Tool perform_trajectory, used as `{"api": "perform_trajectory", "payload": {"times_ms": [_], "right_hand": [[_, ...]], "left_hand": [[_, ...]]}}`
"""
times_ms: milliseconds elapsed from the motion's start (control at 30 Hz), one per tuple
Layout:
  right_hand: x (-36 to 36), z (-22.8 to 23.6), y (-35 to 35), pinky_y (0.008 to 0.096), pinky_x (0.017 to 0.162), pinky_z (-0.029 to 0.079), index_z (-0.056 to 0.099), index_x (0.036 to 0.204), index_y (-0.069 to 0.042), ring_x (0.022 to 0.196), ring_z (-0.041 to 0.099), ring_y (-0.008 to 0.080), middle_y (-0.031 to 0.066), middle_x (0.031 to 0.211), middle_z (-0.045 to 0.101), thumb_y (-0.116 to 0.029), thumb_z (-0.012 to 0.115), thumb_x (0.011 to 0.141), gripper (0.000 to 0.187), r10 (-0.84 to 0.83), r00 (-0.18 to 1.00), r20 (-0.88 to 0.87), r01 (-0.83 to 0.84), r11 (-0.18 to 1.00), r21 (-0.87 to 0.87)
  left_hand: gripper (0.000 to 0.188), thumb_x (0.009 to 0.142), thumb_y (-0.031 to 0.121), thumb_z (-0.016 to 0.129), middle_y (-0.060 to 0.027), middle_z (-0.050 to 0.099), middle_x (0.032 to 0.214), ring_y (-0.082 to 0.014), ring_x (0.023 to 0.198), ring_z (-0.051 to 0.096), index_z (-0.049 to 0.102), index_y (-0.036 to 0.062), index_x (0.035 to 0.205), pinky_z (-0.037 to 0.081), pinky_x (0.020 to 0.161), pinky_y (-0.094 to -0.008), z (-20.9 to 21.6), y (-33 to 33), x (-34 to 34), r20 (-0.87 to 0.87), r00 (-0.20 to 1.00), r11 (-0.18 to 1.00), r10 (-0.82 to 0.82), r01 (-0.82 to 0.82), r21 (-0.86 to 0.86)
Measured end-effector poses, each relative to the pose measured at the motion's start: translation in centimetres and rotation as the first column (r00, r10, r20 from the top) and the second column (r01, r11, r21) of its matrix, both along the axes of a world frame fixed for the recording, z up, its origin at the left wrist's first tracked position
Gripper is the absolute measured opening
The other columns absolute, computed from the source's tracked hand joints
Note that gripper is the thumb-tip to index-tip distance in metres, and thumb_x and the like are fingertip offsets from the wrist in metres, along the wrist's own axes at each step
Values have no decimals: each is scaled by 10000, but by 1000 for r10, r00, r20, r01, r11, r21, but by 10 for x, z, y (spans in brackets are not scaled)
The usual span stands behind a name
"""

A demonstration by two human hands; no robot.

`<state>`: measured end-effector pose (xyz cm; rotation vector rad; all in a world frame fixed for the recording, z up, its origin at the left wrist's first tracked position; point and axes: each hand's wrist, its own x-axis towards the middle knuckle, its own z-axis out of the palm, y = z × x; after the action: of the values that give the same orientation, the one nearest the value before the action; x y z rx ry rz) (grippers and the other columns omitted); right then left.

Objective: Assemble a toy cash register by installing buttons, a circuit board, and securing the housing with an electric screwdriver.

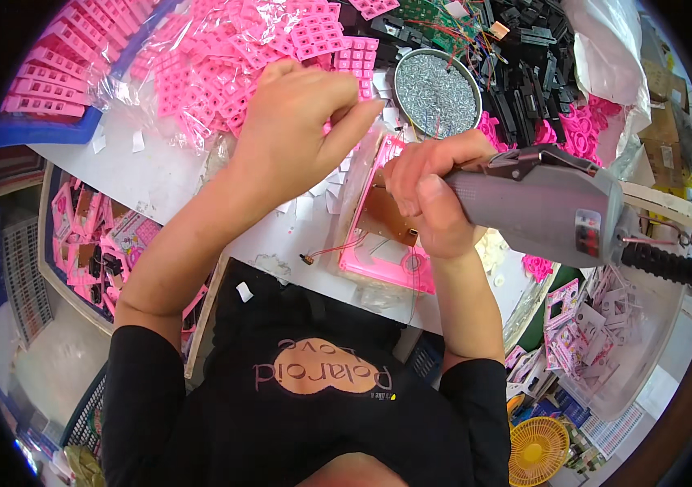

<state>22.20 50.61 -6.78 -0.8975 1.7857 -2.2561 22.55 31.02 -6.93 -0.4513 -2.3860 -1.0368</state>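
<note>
My right hand [435, 191] wraps round a grey electric screwdriver [537, 203], which lies tilted across to the right. Below that hand sits a pink plastic housing [399, 272] with a brown circuit board [387, 213] in it, on a bag-wrapped pad. A thin wire with a small part [307, 260] trails out to the left. My left hand [305, 122] is closed, fingers curled, in front of a heap of pink rubber-like keypads [232, 61]. A bit of pink shows beside its thumb; what it holds, if anything, is hidden. A round dish of small screws [438, 91] stands between and beyond my hands.
Blue trays with pink keypads [45, 105] stand at far left. Black plastic parts [529, 73] and wired green boards [435, 28] lie at the back. Bins of pink parts flank the table [151, 174]; a yellow basket [538, 450] sits lower right. A spring-like cord [667, 264] trails from the screwdriver.
</note>
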Motion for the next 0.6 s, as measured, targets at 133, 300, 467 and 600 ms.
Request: {"api": "perform_trajectory", "payload": {"times_ms": [133, 300, 467, 600], "right_hand": [[-4, 1, 0, 285, 471, 373, 443, 949, -59, 485, 432, 118, 52, 613, 499, -171, 655, 937, 240, 42, 989, -143, -22, 990, 142], [-4, 7, 0, 308, 496, 383, 482, 1099, -27, 497, 431, 126, 38, 606, 489, -210, 671, 920, 319, 63, 998, -30, -62, 997, 34], [-9, 44, 33, 313, 501, 383, 468, 1238, -9, 508, 430, 125, 32, 606, 480, -203, 606, 930, 390, 21, 999, -25, -26, 968, -250], [-11, 53, 66, 342, 623, 431, 406, 1378, -9, 654, 512, 168, 82, 785, 575, -148, 571, 936, 492, -180, 983, -28, 176, 978, -116]], "left_hand": [[163, 866, 168, 688, -64, 576, 668, -267, 675, 587, 593, 68, 780, 428, 715, -409, 3, 20, -37, 4, 1000, 999, 31, -31, -16], [125, 842, 182, 626, -104, 673, 874, -303, 853, 674, 663, 72, 889, 482, 772, -469, -8, 52, -87, -18, 996, 944, 88, -89, -318], [120, 861, 189, 677, -81, 631, 763, -318, 758, 633, 644, 93, 925, 465, 732, -460, 0, 41, -31, 106, 989, 980, -100, 116, -160], [214, 850, 195, 696, -82, 643, 821, -329, 789, 641, 650, 92, 1031, 478, 712, -448, 7, 38, 70, 591, 703, 805, -395, 575, -147]]}}
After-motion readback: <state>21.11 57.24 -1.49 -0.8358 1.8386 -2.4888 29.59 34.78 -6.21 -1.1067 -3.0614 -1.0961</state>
